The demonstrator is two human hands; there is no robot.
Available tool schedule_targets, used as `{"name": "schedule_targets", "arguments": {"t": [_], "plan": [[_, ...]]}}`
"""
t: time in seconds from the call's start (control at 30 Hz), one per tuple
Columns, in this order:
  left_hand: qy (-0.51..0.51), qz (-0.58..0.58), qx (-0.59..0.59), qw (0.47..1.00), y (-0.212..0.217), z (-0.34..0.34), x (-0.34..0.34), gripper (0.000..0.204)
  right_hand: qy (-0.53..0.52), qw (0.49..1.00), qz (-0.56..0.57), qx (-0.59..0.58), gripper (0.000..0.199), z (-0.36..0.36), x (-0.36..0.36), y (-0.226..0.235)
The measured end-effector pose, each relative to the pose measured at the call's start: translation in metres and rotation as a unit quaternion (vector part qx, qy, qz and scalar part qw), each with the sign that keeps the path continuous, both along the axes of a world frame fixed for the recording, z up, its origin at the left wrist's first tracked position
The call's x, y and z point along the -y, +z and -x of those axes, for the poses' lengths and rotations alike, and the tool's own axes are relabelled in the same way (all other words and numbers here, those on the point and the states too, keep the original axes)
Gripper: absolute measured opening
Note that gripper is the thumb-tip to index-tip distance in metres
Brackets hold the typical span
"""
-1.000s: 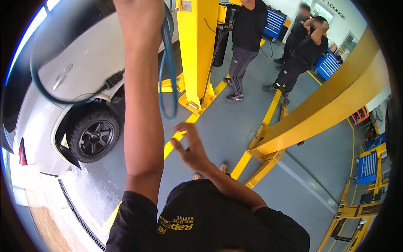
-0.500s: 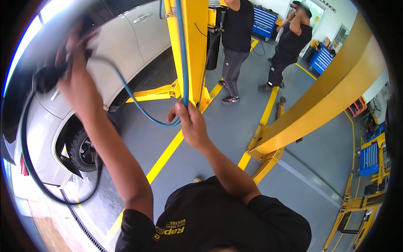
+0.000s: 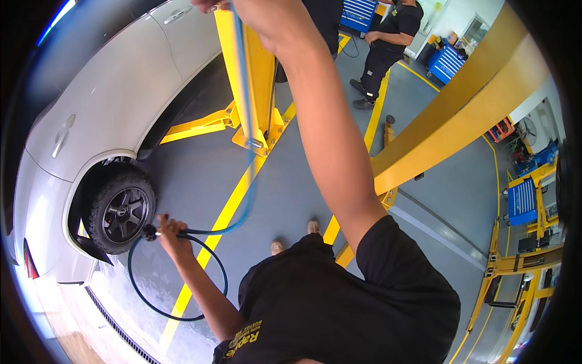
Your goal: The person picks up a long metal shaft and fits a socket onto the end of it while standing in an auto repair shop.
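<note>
One slim blue rubber-like hose (image 3: 212, 232), looped below left hand (image 3: 174, 238), upward past yellow metal lift column (image 3: 262, 79) | left: closed around hose beside round black fitting (image 3: 149, 232) | right hand (image 3: 267, 21): raised, grip impossible to tell | probably light, springy; grasp beside fitting

From the left side of the wearer's head, a single fisheye camera is looking steeply down over the black shirt (image 3: 345, 285) and shoes (image 3: 313, 226), upright, its upper edge pointing ahead; the raised right hand (image 3: 264, 19) is coming close to the lens and being cropped up there, the grey floor (image 3: 297, 188) is lying beyond, the blue tool cabinet (image 3: 447, 63) is standing far off, and straight edges are bending toward the dark rim
</note>
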State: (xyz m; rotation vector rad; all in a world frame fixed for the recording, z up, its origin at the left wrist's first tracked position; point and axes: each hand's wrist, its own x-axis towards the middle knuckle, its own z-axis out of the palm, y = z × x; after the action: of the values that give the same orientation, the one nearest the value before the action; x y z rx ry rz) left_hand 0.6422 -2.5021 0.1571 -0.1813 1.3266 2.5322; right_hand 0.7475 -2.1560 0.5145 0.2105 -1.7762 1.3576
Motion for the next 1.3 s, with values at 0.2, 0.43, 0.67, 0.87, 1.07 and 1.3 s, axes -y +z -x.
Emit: {"name": "schedule_targets", "arguments": {"t": [0.2,0.43,0.67,0.87,1.07,1.3], "plan": [[-0.278,-0.133,0.132,0.942,0.014,-0.054,-0.069,0.023,-0.039,0.998,-0.020,-0.042,0.051,0.012,-0.020,0.070],[-0.368,-0.449,0.429,0.692,0.038,-0.046,-0.088,0.010,-0.157,0.983,-0.089,0.036,0.066,-0.018,0.016,-0.068],[-0.469,-0.477,0.348,0.657,0.112,-0.062,-0.139,0.019,0.078,0.955,0.146,0.247,0.055,-0.073,0.082,-0.375],[-0.500,-0.547,0.380,0.553,0.197,-0.073,-0.168,0.017,0.310,0.878,0.211,0.298,0.052,-0.097,0.180,-0.351],[-0.470,-0.560,0.389,0.560,0.218,-0.097,-0.181,0.019,0.287,0.824,0.339,0.352,0.028,-0.090,0.171,-0.325],[-0.444,-0.601,0.383,0.543,0.212,-0.090,-0.174,0.021,0.272,0.785,0.354,0.429,0.027,-0.088,0.197,-0.367]]}}
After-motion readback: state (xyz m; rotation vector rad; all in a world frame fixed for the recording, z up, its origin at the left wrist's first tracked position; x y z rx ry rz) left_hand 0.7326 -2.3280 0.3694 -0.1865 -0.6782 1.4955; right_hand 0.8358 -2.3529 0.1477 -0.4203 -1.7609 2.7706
